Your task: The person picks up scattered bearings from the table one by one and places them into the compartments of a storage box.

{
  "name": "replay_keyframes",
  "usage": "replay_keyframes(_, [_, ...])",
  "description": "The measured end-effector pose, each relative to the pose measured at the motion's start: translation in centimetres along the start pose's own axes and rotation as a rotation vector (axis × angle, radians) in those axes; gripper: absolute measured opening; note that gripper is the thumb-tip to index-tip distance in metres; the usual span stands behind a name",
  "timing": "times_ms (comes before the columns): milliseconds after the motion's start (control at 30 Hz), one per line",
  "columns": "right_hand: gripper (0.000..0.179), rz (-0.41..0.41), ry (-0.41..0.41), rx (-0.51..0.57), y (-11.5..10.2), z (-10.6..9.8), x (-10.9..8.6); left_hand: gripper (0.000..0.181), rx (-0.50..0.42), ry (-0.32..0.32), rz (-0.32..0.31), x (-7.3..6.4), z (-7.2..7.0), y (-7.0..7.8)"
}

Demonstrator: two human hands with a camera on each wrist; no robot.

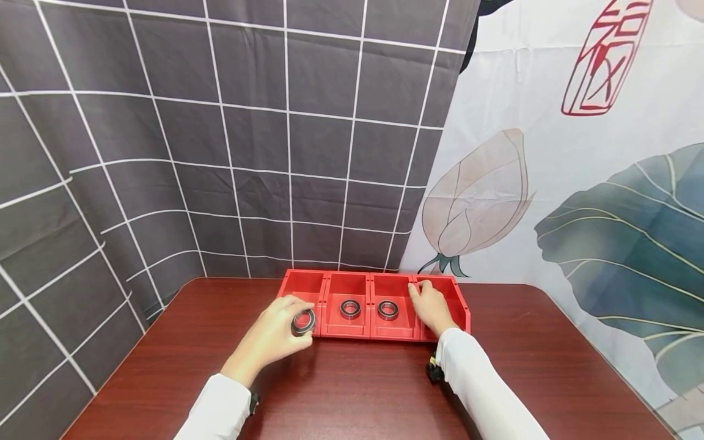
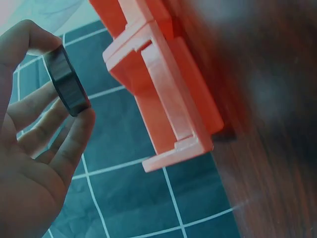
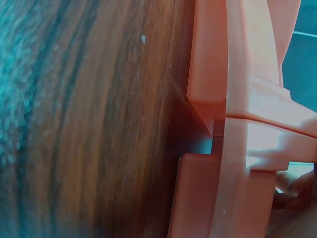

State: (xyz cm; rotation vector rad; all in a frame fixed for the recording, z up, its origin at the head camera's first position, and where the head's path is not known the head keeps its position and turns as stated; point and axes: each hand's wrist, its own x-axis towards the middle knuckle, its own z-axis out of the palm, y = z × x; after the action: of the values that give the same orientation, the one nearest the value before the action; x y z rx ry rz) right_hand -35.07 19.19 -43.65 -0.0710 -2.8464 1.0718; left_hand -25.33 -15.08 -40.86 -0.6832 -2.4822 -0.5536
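My left hand (image 1: pixel 277 330) pinches a ball bearing (image 1: pixel 303 322) between thumb and fingers, held on edge at the front of the leftmost red bin (image 1: pixel 304 281). The left wrist view shows the bearing's dark outer ring (image 2: pixel 68 82) in the fingertips, apart from the bins. My right hand (image 1: pixel 431 305) reaches into the rightmost red bin (image 1: pixel 459 305), its fingertips near the divider. I cannot tell whether it grips anything. Bin walls hide most of those fingers (image 3: pixel 292 191) in the right wrist view. One bearing (image 1: pixel 350 309) lies in the second bin, another bearing (image 1: pixel 388 310) in the third.
The red bins stand side by side in a row at the back of the brown wooden table (image 1: pixel 352 391). Behind them hangs a dark grey cloth (image 1: pixel 247 134) with white grid lines. A white cloth (image 1: pixel 495 91) with plant prints hangs at right.
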Motion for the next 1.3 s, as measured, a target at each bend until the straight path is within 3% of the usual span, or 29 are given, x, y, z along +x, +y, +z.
replay_keyframes(567, [0.048, -0.03, 0.037, -0.019, 0.0, -0.1, 0.1, 0.047, 0.05, -0.03, -0.101, 2.1, 0.3, -1.7])
replay_keyframes(1000, [0.049, -0.008, 0.023, 0.001, 0.0, 0.0, -0.1, 0.047, 0.055, -0.128, -0.21, 3.3, 1.1, -2.2])
replay_keyframes(1300, [0.048, -0.015, 0.023, -0.001, 0.0, 0.0, -0.1, 0.045, 0.064, -0.172, -0.235, 4.0, 2.2, -3.0])
